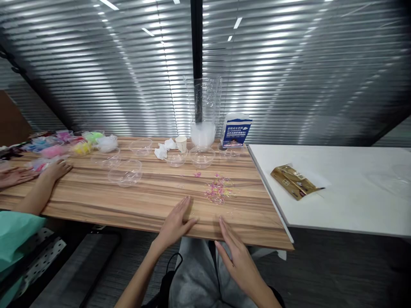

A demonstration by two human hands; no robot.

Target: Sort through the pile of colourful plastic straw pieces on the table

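Observation:
My left hand [175, 222] rests on the front edge of the wood-grain table [150, 199], fingers extended, holding nothing. At the same edge, to its right, my right hand [236, 254] has its fingers apart with nothing in them. Just beyond both hands lies a loose pile of small pink and yellow pieces [219, 189]. Behind the pile, clear plastic bowls [202, 158] stand in a row, near a paper cup [181, 144], crumpled white tissues [161, 151] and a blue and white box [236, 131].
A clear bag with white contents [203, 134] stands by the blinds. A gold packet [293, 182] lies on the white table [349, 188] at right. At left, another person's hands [56, 171] are near colourful bags [53, 151].

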